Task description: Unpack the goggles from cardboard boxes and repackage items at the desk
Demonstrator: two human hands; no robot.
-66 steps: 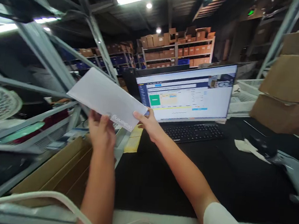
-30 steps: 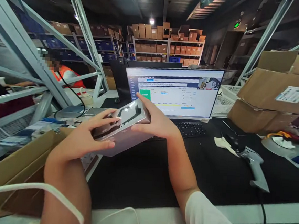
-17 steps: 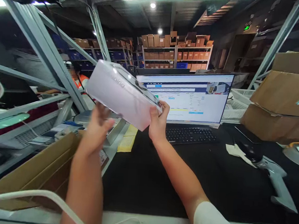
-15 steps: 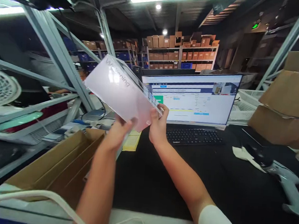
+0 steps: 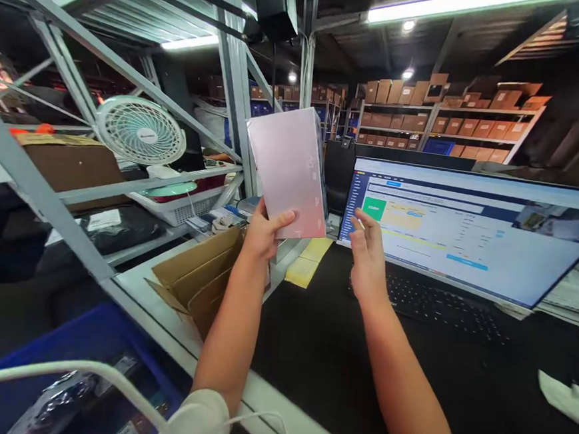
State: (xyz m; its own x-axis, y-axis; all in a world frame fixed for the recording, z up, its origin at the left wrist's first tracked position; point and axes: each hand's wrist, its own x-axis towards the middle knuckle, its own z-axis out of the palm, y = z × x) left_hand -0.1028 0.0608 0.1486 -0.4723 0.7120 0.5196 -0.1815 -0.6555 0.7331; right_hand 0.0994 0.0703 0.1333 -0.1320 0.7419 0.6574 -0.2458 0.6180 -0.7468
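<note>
A glossy pale pink product box point(image 5: 288, 167), its film catching the light, stands nearly upright above the desk. My left hand point(image 5: 264, 235) grips its lower left part, with the thumb across the face and the fingers behind, hidden. Small print on the box is too fine to read. My right hand point(image 5: 368, 256) is off the box to its right, fingers apart and holding nothing, in front of the monitor point(image 5: 433, 235). Beneath the left hand stands an open cardboard carton point(image 5: 200, 263), partly covered by my forearm.
A yellow paper pad point(image 5: 308, 262) lies on the black desk mat point(image 5: 319, 353). Behind my right wrist is a black keyboard point(image 5: 437, 305). To the left are a metal frame post, a fan point(image 5: 143, 132), and a blue bin point(image 5: 104, 336) with wrapped items. Shelves of cartons point(image 5: 457, 123) stand behind.
The box has turned from tilted to nearly upright, showing another face. My right hand has let go of it and moved right. The view has swung left.
</note>
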